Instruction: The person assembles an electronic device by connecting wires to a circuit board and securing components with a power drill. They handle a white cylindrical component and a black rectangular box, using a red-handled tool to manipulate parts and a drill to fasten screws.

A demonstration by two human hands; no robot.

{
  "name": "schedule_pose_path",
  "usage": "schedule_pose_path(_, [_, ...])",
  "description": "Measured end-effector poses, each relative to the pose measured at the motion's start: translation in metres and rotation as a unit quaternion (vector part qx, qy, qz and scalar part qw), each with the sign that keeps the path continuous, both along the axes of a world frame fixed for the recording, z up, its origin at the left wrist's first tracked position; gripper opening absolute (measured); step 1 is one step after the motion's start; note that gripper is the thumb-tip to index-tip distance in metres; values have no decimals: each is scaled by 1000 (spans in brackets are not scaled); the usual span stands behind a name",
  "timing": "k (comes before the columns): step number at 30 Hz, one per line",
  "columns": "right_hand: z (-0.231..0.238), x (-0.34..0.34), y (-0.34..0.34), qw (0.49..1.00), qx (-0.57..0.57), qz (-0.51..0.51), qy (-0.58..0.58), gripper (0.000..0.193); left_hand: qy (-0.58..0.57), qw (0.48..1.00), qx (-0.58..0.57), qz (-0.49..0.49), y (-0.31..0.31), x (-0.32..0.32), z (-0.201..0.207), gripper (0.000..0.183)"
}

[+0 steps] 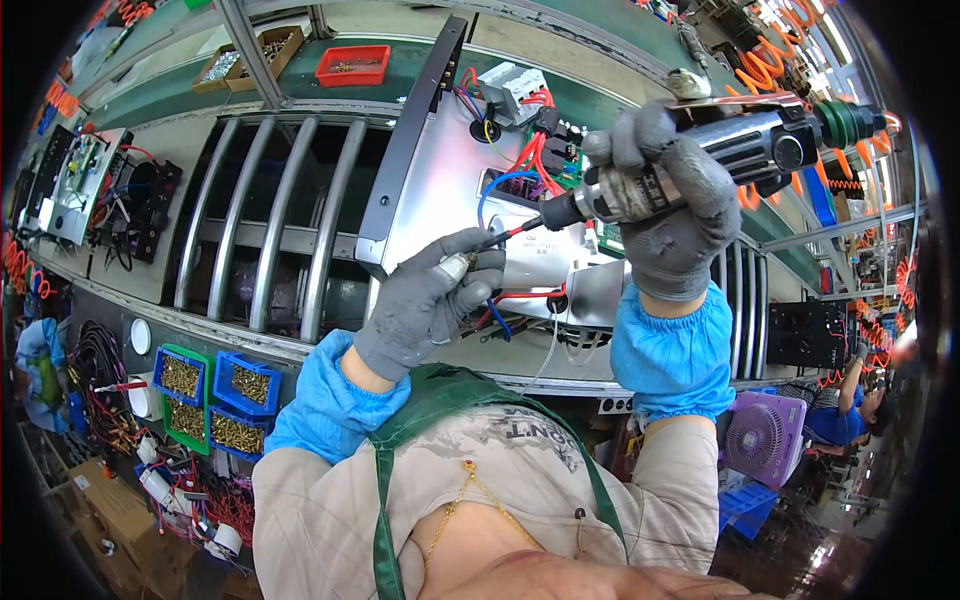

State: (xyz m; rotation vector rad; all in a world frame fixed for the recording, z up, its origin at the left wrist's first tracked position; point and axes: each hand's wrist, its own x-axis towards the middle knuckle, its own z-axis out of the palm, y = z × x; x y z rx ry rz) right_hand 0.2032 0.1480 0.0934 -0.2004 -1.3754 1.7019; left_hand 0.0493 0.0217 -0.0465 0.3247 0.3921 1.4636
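Observation:
My right hand (680, 200), in a grey glove, is wrapped round the body of an air screwdriver (745, 145) held nearly level. Its bit (518, 231) points left and ends at the fingers of my gloved left hand (430, 295). Those fingers are pinched together at the bit's tip; whatever small thing they may hold is hidden. Below both hands lies an open silver metal chassis (425, 185) with a dark front panel (415, 130). Red wires (545, 160), a blue wire (483, 200), a grey terminal block (513, 90) and a green circuit board (570, 175) show inside it.
Metal rollers (265, 220) run left of the chassis, with another open unit (85, 190) beyond. Blue bins (248, 385) of brass-coloured screws stand at lower left. A red tray (353, 66) lies at the back. A purple fan (765, 437) and another person (840, 415) are at right.

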Motion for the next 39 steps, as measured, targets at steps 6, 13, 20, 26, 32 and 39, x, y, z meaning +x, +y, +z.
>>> schedule_pose_path(6, [1, 3, 2, 999, 19, 9, 42, 31, -4, 999, -29, 20, 0, 2, 0, 32])
schedule_pose_path(13, [1, 3, 2, 998, 5, 15, 54, 30, 0, 997, -39, 69, 3, 9, -5, 31])
schedule_pose_path(20, [3, 1, 0, 999, 16, -5, 41, 28, 23, 991, -83, 98, 5, 12, -4, 30])
schedule_pose_path(26, [2, 4, 5, 999, 26, 16, 31, 29, 19, 995, -41, 84, 5, 11, -6, 31])
schedule_pose_path(32, [1, 1, 1, 999, 1, -1, 44, 29, 126, 982, -74, 119, 8, 17, 3, 29])
schedule_pose_path(39, [-3, 3, 5, 1000, 5, -14, 26, 30, 163, 981, -85, 62, 2, 7, 5, 32])
